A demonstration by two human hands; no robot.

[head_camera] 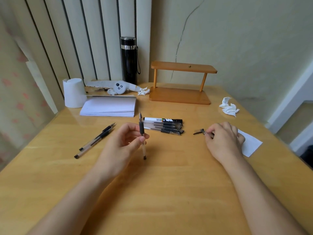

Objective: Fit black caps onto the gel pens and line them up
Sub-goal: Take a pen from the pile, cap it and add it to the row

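My left hand [123, 141] holds an uncapped gel pen [142, 133] upright, tip pointing up, pinched between thumb and fingers. My right hand [223, 138] rests on the table to the right and pinches a black cap [199, 131] whose clip points left. Between the hands, further back, several capped gel pens [165, 128] lie side by side next to a black-and-white marker [162, 119]. Two uncapped gel pens [95, 140] lie diagonally on the wooden table [160, 184] at the left.
A stack of white paper [110, 106], a white paper roll [73, 93], a black flask [129, 60] and a small wooden shelf [181, 82] stand at the back. Crumpled tissues [229, 106] lie at the right. A white paper sheet [250, 144] lies under my right hand.
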